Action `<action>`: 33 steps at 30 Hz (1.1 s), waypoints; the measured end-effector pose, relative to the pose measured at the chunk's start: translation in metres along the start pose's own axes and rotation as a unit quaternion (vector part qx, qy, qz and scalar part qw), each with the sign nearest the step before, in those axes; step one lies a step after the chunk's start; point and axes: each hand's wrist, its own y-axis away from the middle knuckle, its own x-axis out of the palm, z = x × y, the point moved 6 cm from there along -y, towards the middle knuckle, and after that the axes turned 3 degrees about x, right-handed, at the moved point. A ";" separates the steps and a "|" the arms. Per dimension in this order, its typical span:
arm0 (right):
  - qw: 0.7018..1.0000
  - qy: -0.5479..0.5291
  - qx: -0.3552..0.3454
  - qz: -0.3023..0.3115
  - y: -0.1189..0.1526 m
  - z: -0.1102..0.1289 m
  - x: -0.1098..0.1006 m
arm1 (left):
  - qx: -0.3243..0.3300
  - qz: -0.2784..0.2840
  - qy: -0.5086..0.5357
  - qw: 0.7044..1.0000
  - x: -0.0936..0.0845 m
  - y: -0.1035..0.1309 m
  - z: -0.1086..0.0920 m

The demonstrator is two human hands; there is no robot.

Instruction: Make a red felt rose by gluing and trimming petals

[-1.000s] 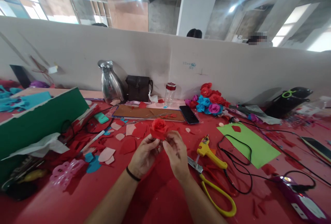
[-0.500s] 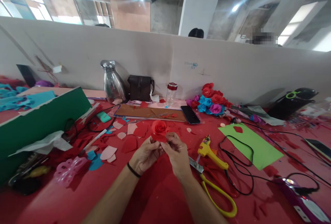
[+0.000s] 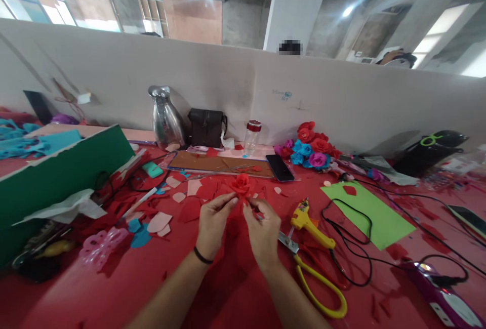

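A red paper rose [image 3: 241, 182] is held up over the red table, between my two hands. My left hand [image 3: 216, 217], with a black band at the wrist, pinches the rose's lower petals from the left. From the right, my right hand [image 3: 265, 228] has thumb and fingers closed at the base of the flower. The fingertips partly hide the underside of the rose. Just right of my right hand lie yellow-handled cutters [image 3: 321, 288] and a yellow glue gun [image 3: 311, 225]. Red petal pieces [image 3: 190, 209] and pink petal pieces [image 3: 159, 221] lie to the left.
Behind the hands are a brown board [image 3: 220, 164], a phone [image 3: 280, 167], a glass jar [image 3: 252, 138] and a bunch of paper flowers [image 3: 315, 147]. A green panel [image 3: 64, 182] stands left. Black cables [image 3: 353, 238] cross a light-green sheet [image 3: 379, 217] and run to a purple power strip [image 3: 444, 293].
The rose has tipped and moved slightly up and right. My hands have drawn a little apart, the left now more upright, and both still grip the flower's lower part.
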 end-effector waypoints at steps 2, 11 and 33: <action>1.000 0.012 -0.014 0.009 0.001 0.001 0.003 | -0.023 0.004 0.038 0.999 0.001 0.000 0.006; 0.999 0.029 -0.030 0.021 0.003 -0.001 0.008 | -0.152 0.012 0.195 0.969 0.008 0.003 0.026; 1.000 0.002 0.001 0.025 0.002 -0.012 0.011 | 0.007 -0.035 0.077 0.996 -0.004 0.003 -0.011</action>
